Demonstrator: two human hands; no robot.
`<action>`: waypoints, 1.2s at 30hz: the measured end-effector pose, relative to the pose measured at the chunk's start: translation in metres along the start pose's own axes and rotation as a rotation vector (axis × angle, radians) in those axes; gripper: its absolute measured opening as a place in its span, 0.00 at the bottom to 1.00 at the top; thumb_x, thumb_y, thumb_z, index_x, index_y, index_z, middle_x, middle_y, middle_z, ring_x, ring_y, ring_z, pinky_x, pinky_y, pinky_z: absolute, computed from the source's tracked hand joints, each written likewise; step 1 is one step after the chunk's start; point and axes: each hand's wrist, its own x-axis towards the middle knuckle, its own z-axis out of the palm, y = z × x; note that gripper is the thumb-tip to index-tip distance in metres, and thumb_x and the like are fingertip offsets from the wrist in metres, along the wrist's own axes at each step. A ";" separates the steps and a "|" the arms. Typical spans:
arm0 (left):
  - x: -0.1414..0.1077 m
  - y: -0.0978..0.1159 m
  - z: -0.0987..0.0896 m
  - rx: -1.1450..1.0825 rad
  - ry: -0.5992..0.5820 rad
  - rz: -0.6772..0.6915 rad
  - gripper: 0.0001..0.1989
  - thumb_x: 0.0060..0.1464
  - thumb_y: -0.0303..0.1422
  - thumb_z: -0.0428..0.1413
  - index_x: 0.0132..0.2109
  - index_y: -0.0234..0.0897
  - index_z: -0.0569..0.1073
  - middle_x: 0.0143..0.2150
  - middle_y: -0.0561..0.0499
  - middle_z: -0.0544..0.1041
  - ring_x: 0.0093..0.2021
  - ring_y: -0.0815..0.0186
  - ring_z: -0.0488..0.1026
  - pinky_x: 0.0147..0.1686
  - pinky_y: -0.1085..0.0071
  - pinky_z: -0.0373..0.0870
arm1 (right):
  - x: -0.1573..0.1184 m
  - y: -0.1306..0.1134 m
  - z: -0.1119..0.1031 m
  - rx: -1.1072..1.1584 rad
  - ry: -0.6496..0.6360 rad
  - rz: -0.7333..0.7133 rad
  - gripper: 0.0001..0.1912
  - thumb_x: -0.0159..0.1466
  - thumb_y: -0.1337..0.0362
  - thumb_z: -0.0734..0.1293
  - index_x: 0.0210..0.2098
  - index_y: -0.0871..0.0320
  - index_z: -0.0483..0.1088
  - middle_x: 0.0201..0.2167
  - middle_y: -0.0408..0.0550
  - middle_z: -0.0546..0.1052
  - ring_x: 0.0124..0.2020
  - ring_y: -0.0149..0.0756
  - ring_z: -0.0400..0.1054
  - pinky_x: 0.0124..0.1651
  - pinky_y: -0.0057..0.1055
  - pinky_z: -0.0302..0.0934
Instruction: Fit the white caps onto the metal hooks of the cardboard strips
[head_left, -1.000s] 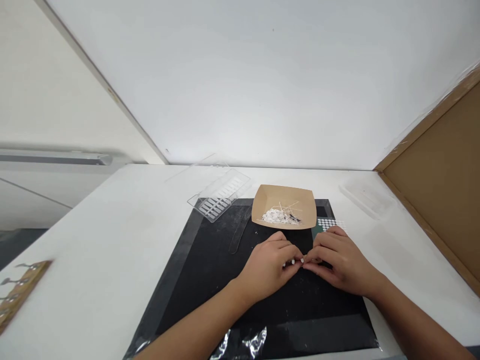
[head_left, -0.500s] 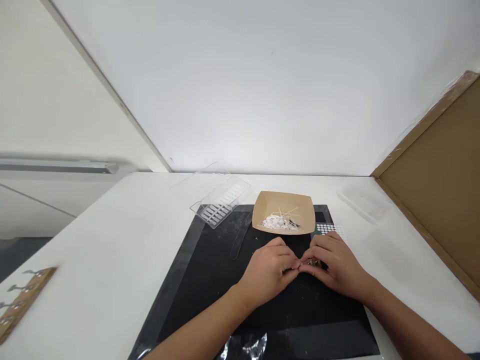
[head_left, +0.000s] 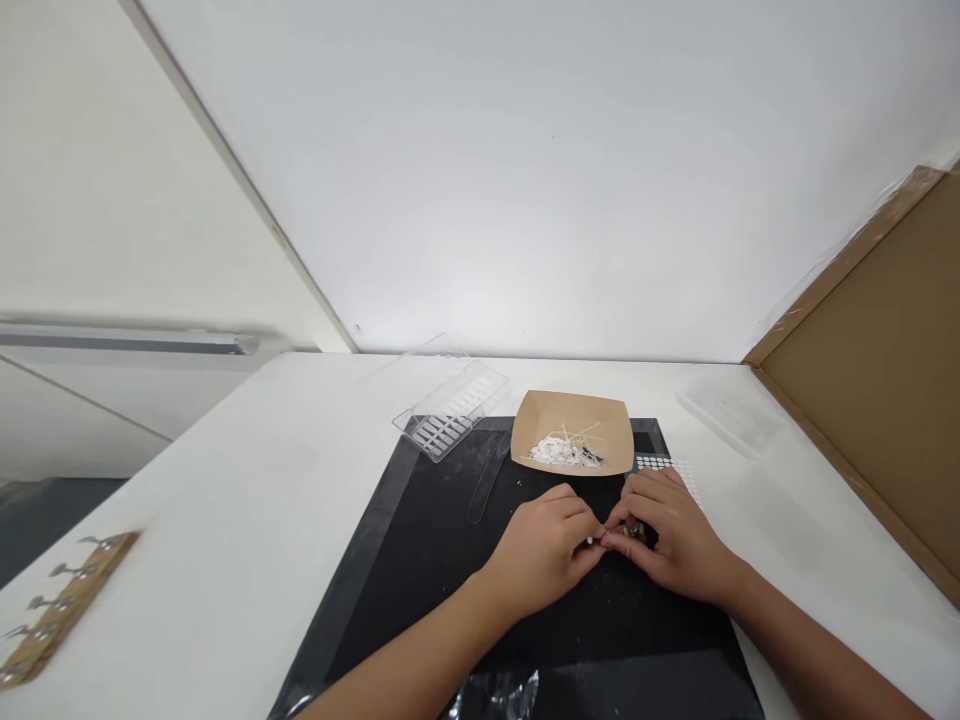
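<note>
My left hand (head_left: 546, 548) and my right hand (head_left: 671, 535) meet fingertip to fingertip above the black mat (head_left: 442, 560). Left thumb and forefinger are closed in a pinch, and a tiny white bit (head_left: 590, 540) shows at them. Curled fingers of the right hand hold a small brass-coloured metal piece (head_left: 636, 531), mostly hidden, so its kind is unclear. Just beyond the hands, a brown paper tray (head_left: 525, 430) contains white scraps (head_left: 559, 450) and thin pale sticks. Partly behind my right hand lies a sheet of white round dots (head_left: 686, 473).
Left of the tray lie a dark flat strip (head_left: 487, 485) and a clear plastic box (head_left: 450, 415) with white rectangles. A clear plastic piece (head_left: 727, 415) is on the right. A wooden strip with metal hooks (head_left: 67, 605) sits far left. Cardboard (head_left: 870, 370) borders the right side.
The camera view has shifted a little, moving the scene slightly right and down. Both hands stay together; the white bit at the left fingertips and more of the metal piece now show.
</note>
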 end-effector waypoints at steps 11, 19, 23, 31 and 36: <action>0.000 -0.001 0.002 0.007 0.011 -0.024 0.05 0.59 0.27 0.65 0.38 0.38 0.76 0.35 0.52 0.80 0.39 0.62 0.74 0.36 0.68 0.70 | 0.003 -0.008 0.002 0.065 0.049 0.017 0.10 0.71 0.63 0.71 0.32 0.55 0.74 0.30 0.44 0.74 0.39 0.40 0.65 0.46 0.41 0.55; 0.000 -0.002 0.000 -0.020 0.010 -0.030 0.05 0.58 0.26 0.65 0.39 0.38 0.77 0.36 0.52 0.81 0.41 0.62 0.75 0.37 0.69 0.69 | 0.002 -0.007 0.007 0.034 0.052 0.040 0.10 0.69 0.64 0.72 0.31 0.54 0.73 0.31 0.44 0.73 0.38 0.40 0.63 0.45 0.41 0.54; 0.001 -0.003 -0.005 -0.037 -0.008 -0.018 0.03 0.61 0.29 0.65 0.40 0.38 0.78 0.37 0.52 0.82 0.41 0.62 0.75 0.38 0.69 0.69 | 0.001 -0.002 0.002 0.017 0.028 0.007 0.07 0.70 0.60 0.73 0.36 0.53 0.76 0.33 0.45 0.74 0.40 0.42 0.64 0.47 0.42 0.55; 0.005 -0.002 -0.017 -0.007 -0.092 0.005 0.08 0.67 0.36 0.62 0.39 0.38 0.79 0.37 0.50 0.81 0.41 0.62 0.75 0.39 0.68 0.70 | 0.001 0.016 -0.012 -0.001 -0.057 0.012 0.07 0.71 0.59 0.73 0.46 0.53 0.74 0.39 0.47 0.74 0.44 0.43 0.67 0.49 0.43 0.60; 0.005 -0.008 -0.024 0.076 -0.149 0.078 0.10 0.61 0.39 0.68 0.39 0.38 0.78 0.36 0.51 0.80 0.39 0.61 0.75 0.37 0.67 0.69 | -0.001 0.019 -0.015 0.084 -0.186 -0.022 0.13 0.69 0.57 0.75 0.49 0.53 0.73 0.44 0.48 0.74 0.47 0.43 0.66 0.51 0.42 0.62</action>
